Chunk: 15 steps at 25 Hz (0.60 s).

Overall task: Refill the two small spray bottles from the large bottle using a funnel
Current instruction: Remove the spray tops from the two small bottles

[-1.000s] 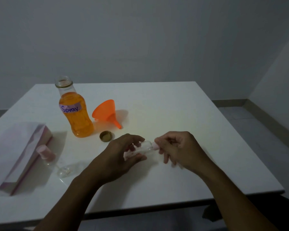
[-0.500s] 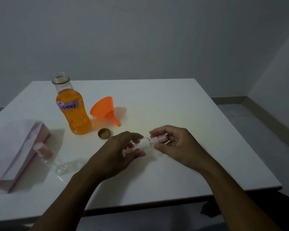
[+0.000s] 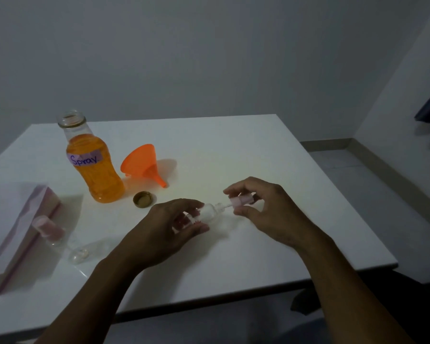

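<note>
My left hand (image 3: 169, 227) grips a small clear spray bottle (image 3: 210, 212) held on its side above the table. My right hand (image 3: 263, 212) pinches its pink spray cap (image 3: 241, 201), which is drawn out from the neck with the thin tube showing between them. The large bottle (image 3: 94, 167) of orange liquid, labelled "Spray", stands open at the back left. An orange funnel (image 3: 144, 165) lies on its side just right of it. The second small spray bottle (image 3: 60, 238), pink-capped, lies on the table at the left.
A gold bottle lid (image 3: 142, 199) lies upside down in front of the large bottle. A pink and white box (image 3: 15, 229) sits at the table's left edge. The white table (image 3: 258, 155) ends near my body; floor and wall are to the right.
My right hand has pulled the pink cap away from the small bottle's neck, to the right, exposing the tube. The view has shifted slightly.
</note>
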Each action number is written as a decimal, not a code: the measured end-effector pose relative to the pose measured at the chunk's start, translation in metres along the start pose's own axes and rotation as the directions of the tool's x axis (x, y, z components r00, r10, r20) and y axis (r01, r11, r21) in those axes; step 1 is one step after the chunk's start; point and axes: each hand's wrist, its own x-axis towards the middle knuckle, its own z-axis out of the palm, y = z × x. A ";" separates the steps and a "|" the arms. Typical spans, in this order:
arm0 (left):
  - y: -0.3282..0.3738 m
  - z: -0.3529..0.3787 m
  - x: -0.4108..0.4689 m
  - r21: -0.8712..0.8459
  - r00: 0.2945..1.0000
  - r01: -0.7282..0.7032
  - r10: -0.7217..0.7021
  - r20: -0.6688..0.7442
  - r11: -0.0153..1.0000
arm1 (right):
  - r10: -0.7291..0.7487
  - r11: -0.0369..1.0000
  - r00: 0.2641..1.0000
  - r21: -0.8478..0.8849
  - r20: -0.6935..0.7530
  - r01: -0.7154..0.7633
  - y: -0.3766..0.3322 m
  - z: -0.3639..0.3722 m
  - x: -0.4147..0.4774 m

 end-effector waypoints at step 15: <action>0.069 0.092 0.075 -0.369 0.983 -0.006 -0.061 -0.171 0.929 | 0.424 0.905 0.689 0.293 -0.587 -0.308 0.100 -0.070 -0.030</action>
